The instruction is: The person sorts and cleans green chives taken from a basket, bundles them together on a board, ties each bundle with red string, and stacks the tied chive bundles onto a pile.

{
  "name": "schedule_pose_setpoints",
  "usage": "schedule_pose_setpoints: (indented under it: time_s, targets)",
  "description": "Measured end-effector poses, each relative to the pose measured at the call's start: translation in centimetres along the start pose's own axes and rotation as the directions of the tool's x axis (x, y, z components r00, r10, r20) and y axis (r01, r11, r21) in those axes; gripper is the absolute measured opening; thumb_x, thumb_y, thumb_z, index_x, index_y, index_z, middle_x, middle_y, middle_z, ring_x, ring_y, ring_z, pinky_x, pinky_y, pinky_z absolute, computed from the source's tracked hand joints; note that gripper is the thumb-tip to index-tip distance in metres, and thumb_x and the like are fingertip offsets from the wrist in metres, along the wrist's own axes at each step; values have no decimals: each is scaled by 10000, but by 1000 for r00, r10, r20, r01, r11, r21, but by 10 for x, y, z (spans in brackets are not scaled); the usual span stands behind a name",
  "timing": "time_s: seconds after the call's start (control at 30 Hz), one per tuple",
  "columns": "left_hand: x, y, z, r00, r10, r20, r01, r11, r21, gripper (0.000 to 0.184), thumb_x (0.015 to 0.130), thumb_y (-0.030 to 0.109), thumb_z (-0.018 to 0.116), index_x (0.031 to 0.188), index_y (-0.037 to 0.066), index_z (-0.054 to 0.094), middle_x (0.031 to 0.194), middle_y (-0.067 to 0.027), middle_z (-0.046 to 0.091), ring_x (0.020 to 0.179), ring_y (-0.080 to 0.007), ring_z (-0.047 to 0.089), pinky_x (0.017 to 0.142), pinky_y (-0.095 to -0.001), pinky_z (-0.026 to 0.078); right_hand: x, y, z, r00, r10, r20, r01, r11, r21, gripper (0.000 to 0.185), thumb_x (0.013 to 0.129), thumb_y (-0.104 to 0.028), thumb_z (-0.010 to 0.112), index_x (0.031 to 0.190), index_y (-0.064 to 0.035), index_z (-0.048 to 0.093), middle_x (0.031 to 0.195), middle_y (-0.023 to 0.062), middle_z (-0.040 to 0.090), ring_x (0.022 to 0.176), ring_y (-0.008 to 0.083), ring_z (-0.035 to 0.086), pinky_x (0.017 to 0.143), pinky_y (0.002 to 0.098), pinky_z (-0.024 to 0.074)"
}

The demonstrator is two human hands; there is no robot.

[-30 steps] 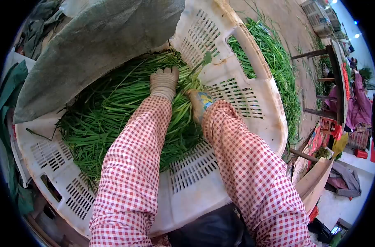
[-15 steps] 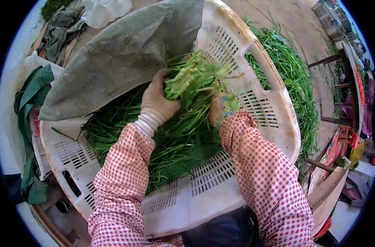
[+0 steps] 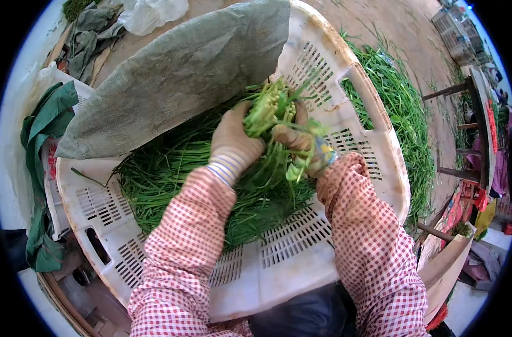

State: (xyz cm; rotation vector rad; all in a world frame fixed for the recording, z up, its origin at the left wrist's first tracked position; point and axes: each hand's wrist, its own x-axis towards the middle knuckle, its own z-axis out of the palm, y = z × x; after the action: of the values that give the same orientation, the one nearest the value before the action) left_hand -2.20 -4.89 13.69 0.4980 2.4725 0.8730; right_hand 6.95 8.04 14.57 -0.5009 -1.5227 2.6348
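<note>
My left hand [image 3: 237, 133], in a tan knitted glove with a striped cuff, is closed around a bunch of long-leaved greens [image 3: 263, 115]. The pale cut ends of the stalks point up, and the leaves hang toward the basket. Close on the right side of the bunch, my right hand [image 3: 302, 141], also gloved, has its fingers curled against it with some loose leaves [image 3: 298, 168] in them. Motion blurs this hand somewhat. Below both hands, more long greens [image 3: 171, 180] lie in a large white slotted plastic basket [image 3: 290, 281].
A grey-green cloth [image 3: 177, 78] covers the far left of the basket. Beyond its right rim, a heap of greens [image 3: 402, 112] lies on the floor. Green fabric [image 3: 45, 168] hangs at the left, and a wooden-legged table [image 3: 481, 123] stands at the right.
Both hands and the bunch have moved slightly right in view. My right hand has come up from lower beside the bunch, and its fingers now show against the stalks with loose leaves.
</note>
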Motion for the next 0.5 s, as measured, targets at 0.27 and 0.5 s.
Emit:
schedule_pose_setpoints:
  time_s: [0.27,0.5]
  targets:
    - [-46,-6,6,936,211,280,-282,928,244,968,658,270,802,1417,-31,281,1239,-244,499,1171,-332,516,996,-402,440,-3,21,-22,965,183,-187,-214,963,-162,508,839,-117,675,1287,-20,457,1089,153,643,964,229,648,779,360,576]
    - [31,-19,-24,941,318,-118,-327,943,-66,503,843,308,671,1271,64,570,1166,-178,625,1071,-258,604,948,-364,462,9,48,-68,977,125,174,-36,898,-439,450,850,-244,634,1243,-35,570,1125,127,644,1022,234,609,907,362,493]
